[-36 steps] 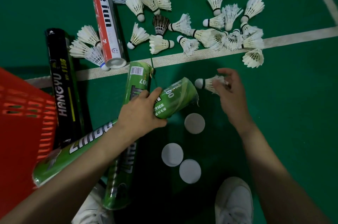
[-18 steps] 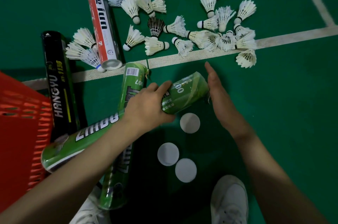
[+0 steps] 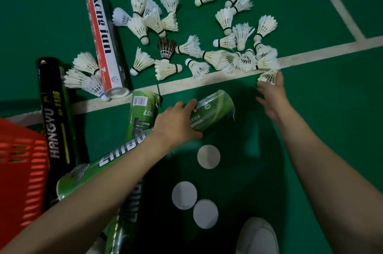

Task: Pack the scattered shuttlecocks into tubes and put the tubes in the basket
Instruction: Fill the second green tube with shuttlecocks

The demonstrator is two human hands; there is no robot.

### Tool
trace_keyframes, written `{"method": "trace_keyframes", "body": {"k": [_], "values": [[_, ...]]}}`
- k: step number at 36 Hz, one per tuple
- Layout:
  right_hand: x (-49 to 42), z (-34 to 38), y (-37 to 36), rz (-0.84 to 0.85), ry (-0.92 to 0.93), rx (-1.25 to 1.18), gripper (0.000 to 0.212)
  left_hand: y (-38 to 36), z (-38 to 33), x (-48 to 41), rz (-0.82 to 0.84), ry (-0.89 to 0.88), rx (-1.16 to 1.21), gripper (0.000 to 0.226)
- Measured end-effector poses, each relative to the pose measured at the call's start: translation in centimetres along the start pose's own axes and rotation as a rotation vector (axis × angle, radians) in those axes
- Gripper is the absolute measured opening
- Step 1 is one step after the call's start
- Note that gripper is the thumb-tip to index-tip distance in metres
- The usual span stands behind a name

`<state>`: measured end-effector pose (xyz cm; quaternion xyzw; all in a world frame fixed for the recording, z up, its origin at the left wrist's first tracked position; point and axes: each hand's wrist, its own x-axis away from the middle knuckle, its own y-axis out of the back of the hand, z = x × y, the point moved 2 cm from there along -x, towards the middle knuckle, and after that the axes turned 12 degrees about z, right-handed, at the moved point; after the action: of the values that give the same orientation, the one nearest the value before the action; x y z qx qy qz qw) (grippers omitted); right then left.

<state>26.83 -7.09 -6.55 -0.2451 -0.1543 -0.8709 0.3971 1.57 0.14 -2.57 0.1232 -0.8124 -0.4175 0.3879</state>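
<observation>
Green court floor (image 3: pixel 331 129) underfoot, matte, with a white line (image 3: pixel 321 52) running across it and a second line meeting it at the upper right. That's all of the room on show, and the light is dim.

Tubes, I count four. A red-and-white tube (image 3: pixel 104 46) and a black tube (image 3: pixel 55 121) lie flat on the left. A green tube (image 3: pixel 143 108) lies with one end at the line, and a second one, the held green tube (image 3: pixel 213 108), crosses over it at a slant. The left hand (image 3: pixel 178 125) is wrapped round that one near its open mouth, which points right.

Shuttlecocks (image 3: pixel 165 0): roughly thirty, mostly scattered beyond the line. They overlap too much for an exact figure. Three of them sit left of the red-and-white tube. One dark shuttlecock (image 3: pixel 165 48) lies among the white.

The right hand (image 3: pixel 271 96) is out at the line, fingers curled on the nearest shuttlecock (image 3: pixel 268 76), at the end of the pile.

Three white round caps (image 3: pixel 208 156) lie on the floor between the forearms, two of them touching. One red basket (image 3: pixel 18 160) is at the left edge, beside the black tube. A white shoe (image 3: pixel 258 237) shows at the bottom.
</observation>
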Motion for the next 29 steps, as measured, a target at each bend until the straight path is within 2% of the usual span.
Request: {"method": "trace_keyframes", "body": {"k": [4, 7, 11, 14, 18, 21, 24, 27, 29], "values": [[-0.8, 0.0, 0.4, 0.028, -0.076, -0.003, 0.073, -0.2, 0.2, -0.1, 0.031, 0.009, -0.025, 0.09], [-0.7, 0.3, 0.4, 0.007, -0.057, -0.012, 0.067, -0.2, 0.2, -0.1, 0.036, 0.017, -0.028, 0.091], [0.3, 0.3, 0.1, -0.158, 0.047, -0.028, 0.041, -0.2, 0.5, 0.3, 0.019, 0.037, -0.023, 0.092], [2.6, -0.2, -0.4, -0.275, 0.178, 0.118, 0.022, -0.3, 0.9, 1.2, 0.021, 0.05, -0.008, 0.094], [6.9, -0.9, -1.8, -0.252, 0.326, 0.148, 0.012, -0.4, 1.7, 2.9, 0.015, 0.066, 0.003, 0.093], [9.0, -1.4, -2.7, -0.142, 0.328, 0.194, 0.008, -0.4, 2.2, 4.3, 0.005, 0.085, -0.025, 0.093], [10.6, -1.6, -3.5, 0.066, 0.342, 0.212, 0.017, -0.4, 2.6, 5.5, 0.001, 0.083, -0.022, 0.094], [11.6, -1.4, -4.1, 0.281, 0.353, 0.241, 0.016, -0.6, 2.7, 6.5, 0.015, 0.048, 0.016, 0.096], [12.0, -1.2, -4.5, 0.36, 0.346, 0.234, 0.017, -0.7, 2.6, 7.0, 0.013, 0.016, 0.036, 0.096]]}}
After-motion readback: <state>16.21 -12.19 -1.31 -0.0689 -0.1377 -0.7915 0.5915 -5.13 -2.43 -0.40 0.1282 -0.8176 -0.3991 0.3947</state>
